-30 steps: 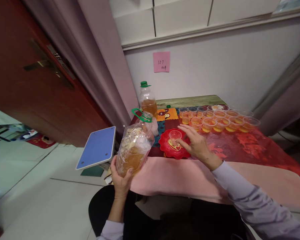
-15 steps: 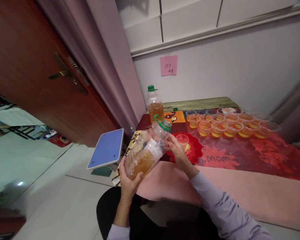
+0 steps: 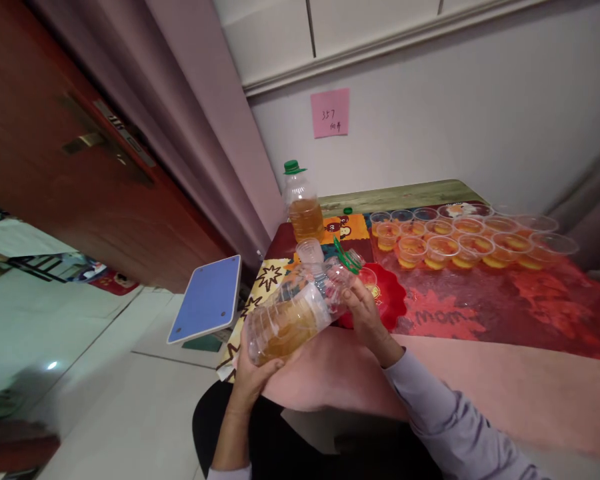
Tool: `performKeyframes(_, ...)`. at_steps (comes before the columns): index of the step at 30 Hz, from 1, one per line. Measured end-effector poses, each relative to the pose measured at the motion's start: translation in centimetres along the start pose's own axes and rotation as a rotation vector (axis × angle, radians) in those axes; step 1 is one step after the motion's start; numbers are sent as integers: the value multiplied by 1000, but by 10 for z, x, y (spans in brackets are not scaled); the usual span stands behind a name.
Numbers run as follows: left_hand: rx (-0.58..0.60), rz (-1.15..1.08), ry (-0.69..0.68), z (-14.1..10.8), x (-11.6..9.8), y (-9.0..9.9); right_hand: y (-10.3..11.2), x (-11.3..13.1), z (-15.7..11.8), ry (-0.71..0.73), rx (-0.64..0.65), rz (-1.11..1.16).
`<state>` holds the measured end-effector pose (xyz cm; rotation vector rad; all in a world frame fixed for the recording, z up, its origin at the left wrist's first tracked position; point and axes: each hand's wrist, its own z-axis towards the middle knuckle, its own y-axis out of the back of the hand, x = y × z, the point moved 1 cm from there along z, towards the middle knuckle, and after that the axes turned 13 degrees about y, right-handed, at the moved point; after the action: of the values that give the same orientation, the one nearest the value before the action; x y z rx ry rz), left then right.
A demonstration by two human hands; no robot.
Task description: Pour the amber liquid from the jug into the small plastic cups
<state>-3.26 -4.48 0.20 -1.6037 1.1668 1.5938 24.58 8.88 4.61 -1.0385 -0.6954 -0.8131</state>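
Observation:
A large clear plastic bottle [image 3: 285, 330], partly filled with amber liquid, is tilted with its mouth up and to the right. My left hand [image 3: 253, 373] cups its base, fingers wrapped around the bottom. Near the neck, my right hand [image 3: 365, 310] grips the bottle from the right side. The neck carries a green handle ring [image 3: 347, 257], and no cap shows on the mouth. Just beyond the mouth lies a red scalloped plate [image 3: 397, 307] with a clear cup on it, partly hidden. Clear stacked cups [image 3: 310, 251] stand behind the bottle.
Several clear cups of orange-yellow liquid [image 3: 443, 250] stand in rows at the right. A second bottle [image 3: 305, 217] with a green cap stands by the wall. A small green cap [image 3: 348, 211] lies at the back. A blue-topped stool [image 3: 207, 297] is left of the table.
Both hands have tipped the bottle nearer to level, its mouth moving right toward the red plate. The stacked cups behind it have come into view. The camera view has shifted slightly.

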Motion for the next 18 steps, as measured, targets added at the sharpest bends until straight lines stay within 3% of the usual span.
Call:
performKeyframes(5, 15, -98, -7, -2, -11, -2, 0, 1, 0, 56, 29, -14)
performKeyframes(9, -7, -185, 11, -8, -19, -5, 0, -5, -1, 8, 7, 38)
performKeyframes(18, -146, -203, 30, -19, -41, 14, -6, -8, -7, -83, 25, 146)
